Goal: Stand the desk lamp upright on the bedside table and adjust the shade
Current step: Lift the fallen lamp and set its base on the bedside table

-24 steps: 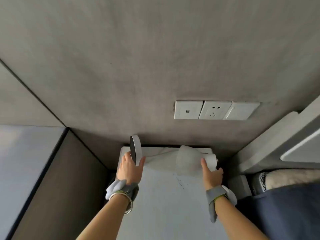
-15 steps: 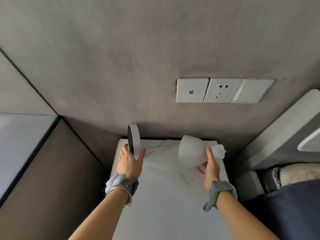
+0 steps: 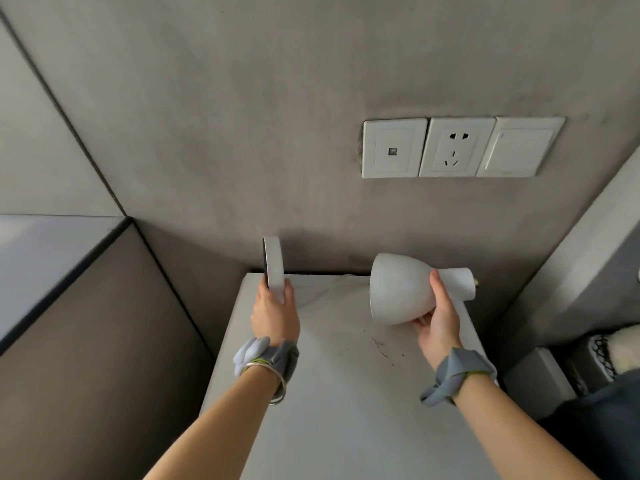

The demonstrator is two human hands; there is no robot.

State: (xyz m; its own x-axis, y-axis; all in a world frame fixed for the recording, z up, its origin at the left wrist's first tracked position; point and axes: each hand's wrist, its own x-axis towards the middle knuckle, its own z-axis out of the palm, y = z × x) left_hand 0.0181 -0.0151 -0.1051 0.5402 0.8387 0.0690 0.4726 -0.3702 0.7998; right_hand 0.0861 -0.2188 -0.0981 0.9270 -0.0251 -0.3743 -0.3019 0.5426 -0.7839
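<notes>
The white desk lamp lies sideways over the far end of the white bedside table point(image 3: 339, 393). Its round base point(image 3: 274, 266) stands on edge at the left, dark underside facing left, and my left hand point(image 3: 275, 315) grips its lower rim. The bell-shaped white shade point(image 3: 398, 289) points its opening left and towards me. My right hand point(image 3: 438, 320) holds the shade from below, thumb on top near its narrow neck point(image 3: 455, 284). The stem between base and shade is hard to make out against the table.
A grey wall rises right behind the table, carrying a row of white plates with a socket point(image 3: 457, 147). A dark panel point(image 3: 90, 341) borders the table on the left. On the right stand a grey headboard point(image 3: 571, 271) and bedding point(image 3: 609, 351).
Both hands have lifted the lamp slightly off the table. My right hand has shifted from the neck end to under the shade. The view has moved closer.
</notes>
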